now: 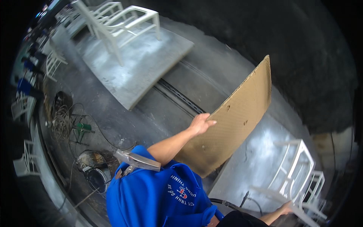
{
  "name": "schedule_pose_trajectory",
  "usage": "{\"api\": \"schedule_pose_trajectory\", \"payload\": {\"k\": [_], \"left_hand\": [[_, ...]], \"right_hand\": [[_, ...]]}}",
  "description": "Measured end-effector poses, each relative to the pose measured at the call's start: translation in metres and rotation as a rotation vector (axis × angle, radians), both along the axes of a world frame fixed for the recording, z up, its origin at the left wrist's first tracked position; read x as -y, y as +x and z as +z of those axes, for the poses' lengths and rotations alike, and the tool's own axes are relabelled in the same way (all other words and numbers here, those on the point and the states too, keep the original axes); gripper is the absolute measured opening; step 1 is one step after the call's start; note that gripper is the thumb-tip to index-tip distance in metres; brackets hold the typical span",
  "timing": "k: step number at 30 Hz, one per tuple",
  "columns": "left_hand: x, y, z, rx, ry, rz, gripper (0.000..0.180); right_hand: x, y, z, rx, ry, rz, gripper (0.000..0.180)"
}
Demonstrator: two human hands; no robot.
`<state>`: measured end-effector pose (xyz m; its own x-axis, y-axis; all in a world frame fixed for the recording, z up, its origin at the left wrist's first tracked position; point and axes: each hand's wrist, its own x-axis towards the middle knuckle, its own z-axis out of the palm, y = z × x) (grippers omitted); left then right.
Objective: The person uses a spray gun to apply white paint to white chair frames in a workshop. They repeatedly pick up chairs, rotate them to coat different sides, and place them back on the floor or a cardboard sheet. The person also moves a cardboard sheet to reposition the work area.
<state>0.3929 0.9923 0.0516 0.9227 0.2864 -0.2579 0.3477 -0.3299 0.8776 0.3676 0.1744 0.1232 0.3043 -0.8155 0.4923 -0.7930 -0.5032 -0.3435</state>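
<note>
My left hand (pixel 200 125) is closed on the upper left edge of a large brown cardboard sheet (pixel 238 117), its thumb on the near face. The sheet stands tilted, with a few small holes in it. At the lower right, my right hand (pixel 285 208) is at a white chair frame (pixel 294 174) and appears to grip it; blur softens its fingers. That chair rests on a grey, paint-dusted platform (pixel 234 181), with another white frame beside it. A flat grey metal piece (pixel 140 160), its kind unclear, shows over my blue shirt at the left shoulder.
Another grey platform (pixel 140 87) at upper left carries several white chair frames (pixel 132 19). A chain track (pixel 179 96) runs between the platforms. On the left floor lie coiled hoses (pixel 62 121), a green stand (pixel 82 128) and a stained drum (pixel 90 160). People work at far left.
</note>
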Motion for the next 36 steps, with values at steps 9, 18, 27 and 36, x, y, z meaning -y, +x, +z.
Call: {"api": "schedule_pose_trajectory", "payload": {"k": [9,18,27,36], "left_hand": [[-0.091,-0.128,0.133,0.435,-0.089,0.444,0.028],[-0.220,-0.295,0.183,1.047,-0.338,0.654,0.028],[-0.402,-0.525,0.207,1.313,0.122,1.061,0.036],[-0.492,-0.673,0.256,1.024,0.783,1.350,0.042]], "right_hand": [[-0.402,0.026,-0.093,-0.483,0.988,0.951,0.076],[-0.679,0.024,-0.036,-0.275,0.595,1.752,0.092],[-0.958,-0.069,0.082,-0.201,0.804,2.162,0.096],[-1.132,-0.095,0.141,-0.155,0.703,2.299,0.084]]}}
